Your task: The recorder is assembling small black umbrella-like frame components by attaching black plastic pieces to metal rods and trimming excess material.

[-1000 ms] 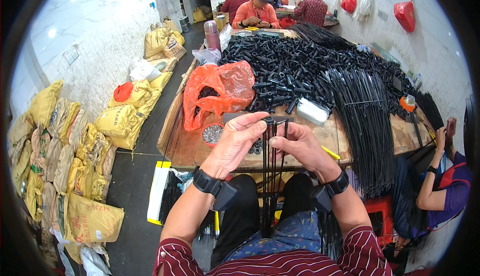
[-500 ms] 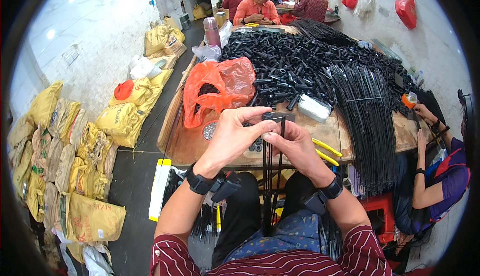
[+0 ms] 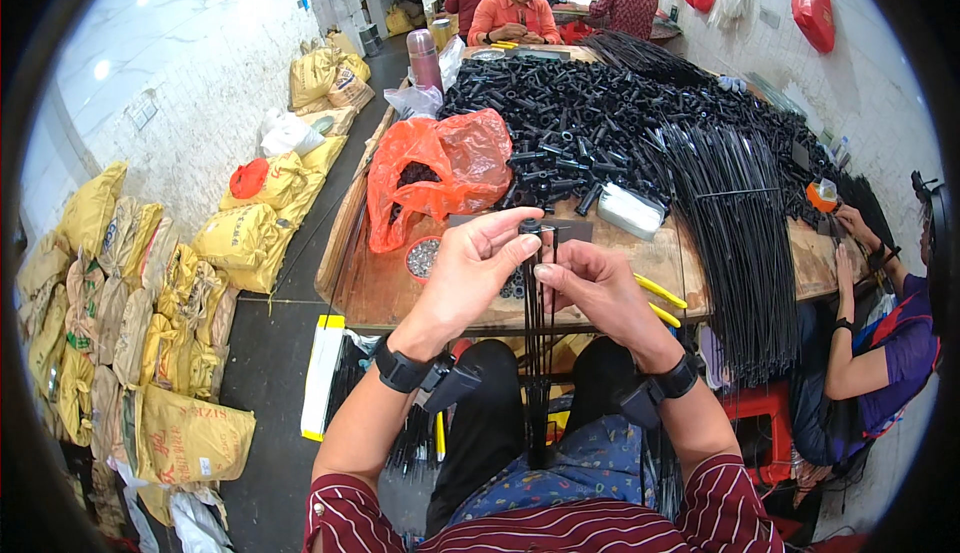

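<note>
My left hand (image 3: pixel 478 265) and my right hand (image 3: pixel 592 288) meet above the near edge of the wooden table (image 3: pixel 380 293). Together they pinch the top of a thin bundle of black rods (image 3: pixel 537 373) that hangs straight down between my knees. A small black cap (image 3: pixel 529 226) sits at the bundle's top end, under my left fingertips. Just behind my hands lie a small dish of metal bits (image 3: pixel 423 256) and a flat dark card (image 3: pixel 570 230). Both wrists carry black straps.
A big heap of black tube fittings (image 3: pixel 600 123) and a sheaf of long black rods (image 3: pixel 735 223) cover the table, beside an orange plastic bag (image 3: pixel 440 168). A person in purple (image 3: pixel 880 343) works at right; three people sit at the far end. Yellow sacks (image 3: pixel 130 293) line the left wall.
My hands have closed in together on the top of the rod bundle and risen a little nearer to me. The person at right has shifted their hands along the table edge.
</note>
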Tool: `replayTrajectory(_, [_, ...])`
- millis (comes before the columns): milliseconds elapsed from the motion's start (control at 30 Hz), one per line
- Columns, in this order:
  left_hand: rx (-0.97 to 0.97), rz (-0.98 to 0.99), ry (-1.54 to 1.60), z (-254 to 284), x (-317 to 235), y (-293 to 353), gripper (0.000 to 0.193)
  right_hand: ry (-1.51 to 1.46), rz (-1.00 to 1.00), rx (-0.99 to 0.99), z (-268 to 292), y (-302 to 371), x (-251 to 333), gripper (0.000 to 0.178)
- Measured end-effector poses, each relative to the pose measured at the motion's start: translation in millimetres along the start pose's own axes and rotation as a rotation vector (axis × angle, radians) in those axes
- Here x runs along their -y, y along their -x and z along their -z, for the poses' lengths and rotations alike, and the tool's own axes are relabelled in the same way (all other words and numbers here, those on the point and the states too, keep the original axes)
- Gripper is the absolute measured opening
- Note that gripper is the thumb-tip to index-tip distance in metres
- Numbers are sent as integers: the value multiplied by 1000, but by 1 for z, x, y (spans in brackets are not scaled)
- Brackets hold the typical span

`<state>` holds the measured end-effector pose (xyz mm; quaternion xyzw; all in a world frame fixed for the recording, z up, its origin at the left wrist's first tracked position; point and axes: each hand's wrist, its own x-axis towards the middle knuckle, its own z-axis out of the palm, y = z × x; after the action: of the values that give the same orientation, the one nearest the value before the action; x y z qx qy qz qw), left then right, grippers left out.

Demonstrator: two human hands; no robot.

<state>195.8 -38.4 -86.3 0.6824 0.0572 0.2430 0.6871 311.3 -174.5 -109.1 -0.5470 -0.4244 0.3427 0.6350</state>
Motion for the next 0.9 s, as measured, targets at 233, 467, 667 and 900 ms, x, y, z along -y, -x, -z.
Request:
replayTrajectory(233, [-9, -33, -134, -5, 1, 3, 32, 238, 136, -106, -10, -2, -6, 21])
replayTrajectory(467, [-1, -34, -19, -8, -1, 4, 31, 599, 242, -79, -6, 0, 7, 24])
replayTrajectory(667, [-46, -48, -155, -10, 2, 5, 29, 707, 328, -191, -16, 2, 3, 29])
replayTrajectory(900, [38, -58, 98, 0, -5, 1, 32, 303, 280, -223, -16, 2, -24, 30])
